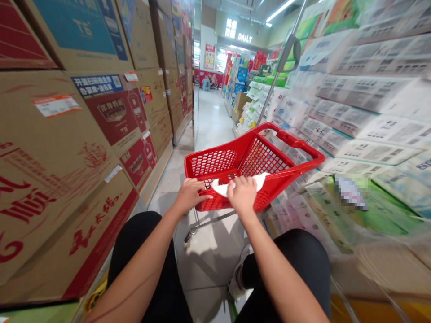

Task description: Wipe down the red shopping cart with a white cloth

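Note:
A red plastic shopping basket (215, 162) on a wheeled metal frame stands on the aisle floor in front of me, tilted. My left hand (189, 194) rests on its near rim, fingers curled over the edge. My right hand (243, 193) presses a white cloth (220, 188) against the same rim, just right of the left hand. The basket's red handle (296, 140) arches over its right side. My knees in black trousers show below, as I crouch.
Stacked brown cartons (67, 148) wall the left side. Shelves of wrapped tissue packs (363, 116) fill the right. A grey pole (281, 67) leans up from the cart. The tiled aisle (210, 116) runs ahead toward distant displays.

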A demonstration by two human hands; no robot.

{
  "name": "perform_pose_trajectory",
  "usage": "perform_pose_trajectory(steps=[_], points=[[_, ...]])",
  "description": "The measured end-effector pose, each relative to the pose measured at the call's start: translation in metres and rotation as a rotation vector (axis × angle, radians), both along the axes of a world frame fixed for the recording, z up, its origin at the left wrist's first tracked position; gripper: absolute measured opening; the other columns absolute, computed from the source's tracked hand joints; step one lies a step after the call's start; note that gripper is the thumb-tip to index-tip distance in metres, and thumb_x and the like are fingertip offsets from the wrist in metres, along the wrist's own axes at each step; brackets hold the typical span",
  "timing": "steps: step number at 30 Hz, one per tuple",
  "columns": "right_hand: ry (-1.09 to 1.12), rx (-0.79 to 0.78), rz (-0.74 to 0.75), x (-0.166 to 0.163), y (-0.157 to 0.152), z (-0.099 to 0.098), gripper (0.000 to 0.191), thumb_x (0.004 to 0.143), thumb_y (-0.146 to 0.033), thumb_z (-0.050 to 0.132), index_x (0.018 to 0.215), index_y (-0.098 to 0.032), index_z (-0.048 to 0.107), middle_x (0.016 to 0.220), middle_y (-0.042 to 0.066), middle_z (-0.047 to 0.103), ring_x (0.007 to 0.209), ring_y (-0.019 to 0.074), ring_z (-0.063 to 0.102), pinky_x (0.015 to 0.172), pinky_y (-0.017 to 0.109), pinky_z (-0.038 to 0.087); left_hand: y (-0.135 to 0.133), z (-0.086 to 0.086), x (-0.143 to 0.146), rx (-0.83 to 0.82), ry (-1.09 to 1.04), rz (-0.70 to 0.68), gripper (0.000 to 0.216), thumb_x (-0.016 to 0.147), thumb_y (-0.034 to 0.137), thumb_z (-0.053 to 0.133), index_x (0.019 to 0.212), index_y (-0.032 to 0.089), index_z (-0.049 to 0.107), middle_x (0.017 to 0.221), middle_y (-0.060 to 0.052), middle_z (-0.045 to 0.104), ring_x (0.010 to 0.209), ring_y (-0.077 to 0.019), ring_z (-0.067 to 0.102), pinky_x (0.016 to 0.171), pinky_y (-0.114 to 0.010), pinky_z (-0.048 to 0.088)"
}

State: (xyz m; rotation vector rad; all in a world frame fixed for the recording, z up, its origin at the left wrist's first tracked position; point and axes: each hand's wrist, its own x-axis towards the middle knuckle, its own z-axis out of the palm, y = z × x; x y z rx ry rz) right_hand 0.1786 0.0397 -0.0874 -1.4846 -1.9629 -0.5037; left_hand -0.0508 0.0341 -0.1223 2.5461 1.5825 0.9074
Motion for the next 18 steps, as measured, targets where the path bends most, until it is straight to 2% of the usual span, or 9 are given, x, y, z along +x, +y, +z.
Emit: perform_pose_trajectory(steps=[2,3,5,7,10,13,15,18], points=[[0.015,-0.040,0.095,-0.040,-0.023,-0.012,0.028,0.096,-0.040,0.046,0.089,-0.020,0.064,0.092,0.010,0.063,0.095,0.0276,0.047,0.094,0.043,0.031,-0.002,0.002,-0.003,-0.003,0.008,-0.009,0.034,0.087,0.043,0.061,0.064,0.020,0.054,0.068,-0.001,0.062,0.071,-0.0171,0.050,0.072,-0.034,0.030],[-0.002,-0.056,0.151,-0.050,-0.030,-0.014,0.027,0.097,-0.041,0.045,0.093,-0.021,0.063,0.094,0.009,0.063,0.096,0.0272,0.047,0.095,0.043,0.030,-0.003,0.003,-0.006,-0.005,0.010,-0.010,0.033,0.088,0.040,0.060,0.064,0.020,0.054,0.067,-0.001,0.062,0.070,-0.0170,0.050,0.072,-0.034,0.030],[-0.078,-0.080,0.246,-0.045,-0.033,-0.012,0.027,0.098,-0.041,0.044,0.099,-0.021,0.062,0.096,0.008,0.062,0.096,0.0259,0.048,0.094,0.041,0.031,-0.005,0.005,-0.012,-0.011,0.015,-0.024,0.033,0.088,0.042,0.060,0.065,0.020,0.053,0.068,-0.001,0.061,0.070,-0.0170,0.050,0.071,-0.034,0.031],[-0.170,-0.093,0.264,-0.012,-0.025,-0.003,0.027,0.098,-0.040,0.043,0.097,-0.022,0.062,0.093,0.008,0.061,0.094,0.0250,0.048,0.091,0.039,0.031,-0.006,0.007,-0.018,-0.019,0.023,-0.050,0.037,0.087,0.051,0.061,0.068,0.020,0.054,0.071,-0.001,0.061,0.072,-0.0172,0.052,0.073,-0.034,0.032],[-0.253,-0.059,0.097,0.068,-0.002,0.019,0.029,0.099,-0.039,0.040,0.088,-0.021,0.061,0.086,0.008,0.059,0.091,0.0254,0.048,0.089,0.039,0.031,-0.004,0.008,-0.024,-0.019,0.031,-0.078,0.047,0.083,0.063,0.061,0.068,0.020,0.054,0.072,-0.001,0.061,0.074,-0.0171,0.053,0.075,-0.033,0.034],[-0.300,0.019,-0.037,0.140,0.016,0.041,0.029,0.097,-0.037,0.040,0.090,-0.020,0.063,0.091,0.010,0.060,0.094,0.0268,0.049,0.093,0.041,0.031,-0.002,0.008,-0.025,-0.014,0.033,-0.086,0.050,0.082,0.066,0.060,0.066,0.019,0.052,0.070,0.000,0.060,0.074,-0.0169,0.052,0.076,-0.034,0.035],[-0.298,0.060,-0.070,0.168,0.022,0.052,0.028,0.097,-0.037,0.041,0.096,-0.019,0.064,0.099,0.011,0.062,0.100,0.0278,0.049,0.095,0.041,0.032,-0.001,0.008,-0.024,-0.015,0.029,-0.083,0.048,0.082,0.065,0.061,0.066,0.020,0.053,0.070,0.000,0.060,0.074,-0.0170,0.052,0.076,-0.034,0.035],[-0.276,0.073,-0.059,0.178,0.023,0.058,0.028,0.096,-0.035,0.042,0.102,-0.018,0.064,0.108,0.012,0.063,0.106,0.0284,0.050,0.098,0.041,0.033,0.000,0.008,-0.024,-0.018,0.022,-0.048,0.044,0.081,0.061,0.065,0.067,0.021,0.055,0.073,0.000,0.062,0.079,-0.0183,0.052,0.079,-0.035,0.036]])
